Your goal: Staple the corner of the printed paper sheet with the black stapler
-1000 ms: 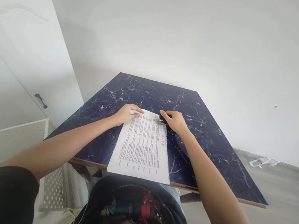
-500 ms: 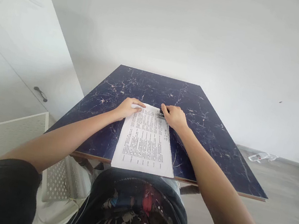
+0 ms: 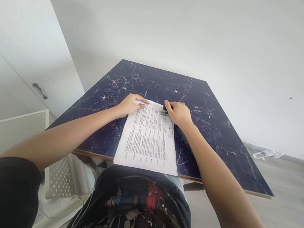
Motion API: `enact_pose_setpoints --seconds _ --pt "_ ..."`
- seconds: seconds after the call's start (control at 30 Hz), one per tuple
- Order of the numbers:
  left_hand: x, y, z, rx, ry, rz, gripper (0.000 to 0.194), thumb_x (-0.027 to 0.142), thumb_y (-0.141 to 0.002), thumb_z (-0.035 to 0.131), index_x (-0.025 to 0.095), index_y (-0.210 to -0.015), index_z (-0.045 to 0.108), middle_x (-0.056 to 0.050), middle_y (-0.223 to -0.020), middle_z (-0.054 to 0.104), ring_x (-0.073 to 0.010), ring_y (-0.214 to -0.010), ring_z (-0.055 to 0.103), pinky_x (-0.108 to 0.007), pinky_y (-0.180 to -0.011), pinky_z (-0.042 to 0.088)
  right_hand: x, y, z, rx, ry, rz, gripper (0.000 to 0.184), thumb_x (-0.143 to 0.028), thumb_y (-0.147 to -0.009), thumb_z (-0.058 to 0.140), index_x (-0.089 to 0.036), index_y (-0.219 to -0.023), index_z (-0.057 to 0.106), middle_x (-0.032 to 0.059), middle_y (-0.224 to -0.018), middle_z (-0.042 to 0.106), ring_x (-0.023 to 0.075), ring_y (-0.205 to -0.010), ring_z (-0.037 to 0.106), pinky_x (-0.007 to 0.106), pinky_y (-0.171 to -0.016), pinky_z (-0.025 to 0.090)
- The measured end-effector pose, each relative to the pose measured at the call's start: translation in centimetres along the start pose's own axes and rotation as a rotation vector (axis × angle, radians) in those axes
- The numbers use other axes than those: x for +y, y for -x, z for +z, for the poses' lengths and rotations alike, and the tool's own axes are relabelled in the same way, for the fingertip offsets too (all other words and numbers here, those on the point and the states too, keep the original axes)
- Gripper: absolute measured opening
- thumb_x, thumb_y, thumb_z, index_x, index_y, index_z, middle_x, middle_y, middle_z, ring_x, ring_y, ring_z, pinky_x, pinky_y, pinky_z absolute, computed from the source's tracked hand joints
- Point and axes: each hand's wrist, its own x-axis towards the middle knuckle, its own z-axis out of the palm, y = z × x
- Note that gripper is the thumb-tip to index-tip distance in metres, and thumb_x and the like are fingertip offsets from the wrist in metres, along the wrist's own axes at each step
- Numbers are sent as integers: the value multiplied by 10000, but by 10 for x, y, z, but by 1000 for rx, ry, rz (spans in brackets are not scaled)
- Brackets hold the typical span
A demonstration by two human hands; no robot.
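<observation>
Sheets of paper point(image 3: 150, 141) printed with dark text lie on the dark blue marbled table point(image 3: 157, 83), the near edge reaching the table's front. My left hand point(image 3: 133, 105) holds the stack at its far left corner, thumb resting on the print and forefinger along the top edge. At the far right corner, my right hand point(image 3: 180, 113) is closed around a small black stapler point(image 3: 165, 109). The stapler sits over the paper's edge; my palm and fingers hide much of it. Handwriting shows along the right margin.
A white cabinet with a dark handle point(image 3: 40, 91) stands at the left. Below it is a white perforated rack point(image 3: 60, 180) with cables nearby. A clear plastic package point(image 3: 267, 154) lies on the floor by the wall at the right.
The table, paper and both hands appear slightly higher in the picture as the head view tilts down. The hands keep nearly the same hold on the paper and stapler.
</observation>
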Motion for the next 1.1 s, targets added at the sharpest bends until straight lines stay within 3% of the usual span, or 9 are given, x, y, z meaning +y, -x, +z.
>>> enact_pose_setpoints --seconds 0.57,0.9,1.1 --pt "-2 0 1 -12 -18 -3 213 207 -875 747 266 -1059 837 -69 -1248 751 -276 -1173 682 -483 -1088 490 -8 2 2 -18 130 -27 633 -575 -1059 317 -207 -757 735 92 -761 688 211 -669 576 345 -625 336" --pt "6 2 2 2 20 -30 226 145 -854 740 240 -1036 835 -70 -1219 765 -258 -1147 688 -453 -1099 477 -13 7 11 -12 420 -196 578 -365 -1085 220 -178 -1027 764 157 -1049 706 299 -972 591 400 -770 360" --pt "6 2 0 -8 -15 -7 223 146 -868 738 233 -1054 825 -68 -1217 761 -254 -1145 688 -453 -1096 481 -14 8 13 -2 432 -234 543 -370 -1089 234 -151 -1028 727 203 -1114 690 332 -1024 589 409 -802 355"
